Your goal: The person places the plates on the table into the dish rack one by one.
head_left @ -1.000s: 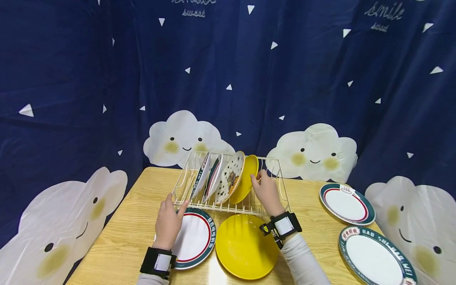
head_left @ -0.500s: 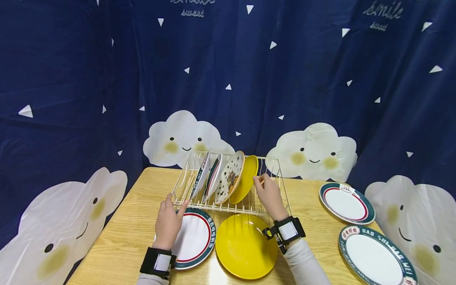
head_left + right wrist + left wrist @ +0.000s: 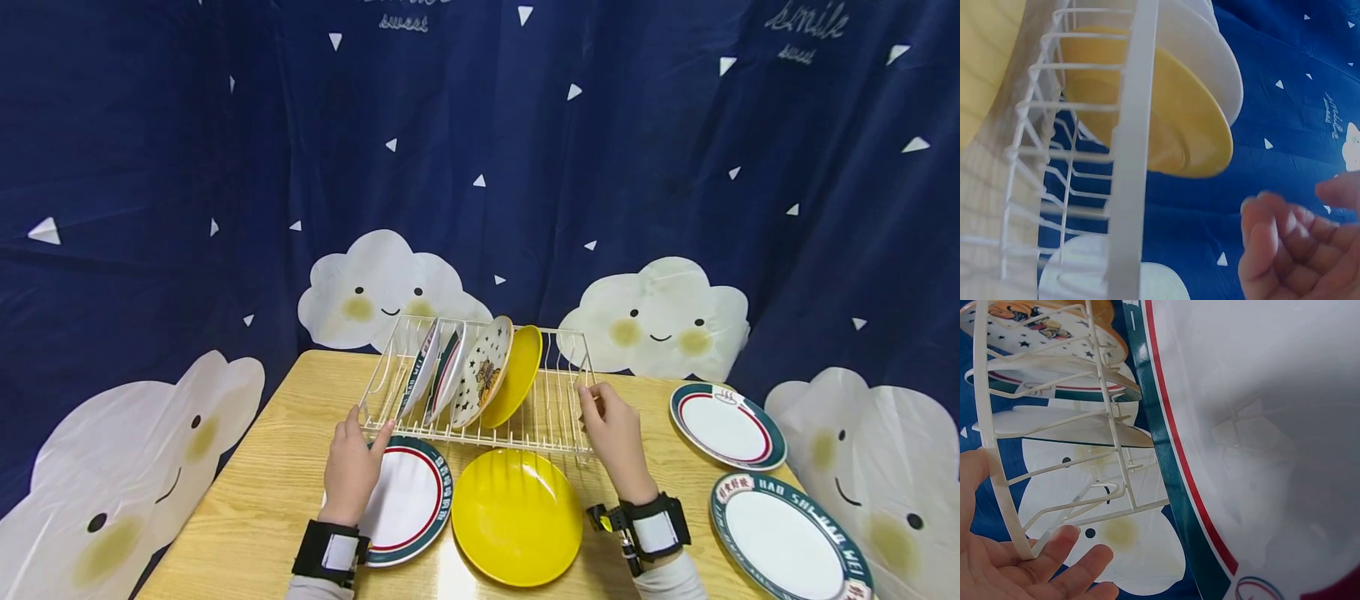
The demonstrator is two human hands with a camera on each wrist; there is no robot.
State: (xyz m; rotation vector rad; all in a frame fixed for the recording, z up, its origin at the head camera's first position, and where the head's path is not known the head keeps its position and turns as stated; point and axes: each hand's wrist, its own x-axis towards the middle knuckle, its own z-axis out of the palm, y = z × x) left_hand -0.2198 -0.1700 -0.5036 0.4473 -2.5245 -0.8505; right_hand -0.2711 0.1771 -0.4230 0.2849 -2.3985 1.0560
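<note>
A white wire dish rack [image 3: 1130,156] stands on the table. Upright in it lean a yellow plate [image 3: 519,379], a star-patterned plate [image 3: 474,390] and two white plates with green rims [image 3: 448,379]. My left hand [image 3: 352,469] grips the rack's front left corner, thumb on one side of the wire and fingers on the other. At the rack's right end, my right hand [image 3: 617,433] holds nothing; its fingers curl loosely, apart from the rail in the right wrist view. Flat before the rack lie a green-rimmed white plate [image 3: 408,500] and a yellow plate [image 3: 517,517].
Two more green-rimmed plates lie at the table's right side, a round one [image 3: 727,427] behind an oval one [image 3: 791,533]. A dark blue curtain [image 3: 480,125] with white clouds hangs behind the wooden table [image 3: 232,508].
My right hand has moved away from the upright yellow plate, to the right and toward me, to the rack's right end. The left hand stays at its corner.
</note>
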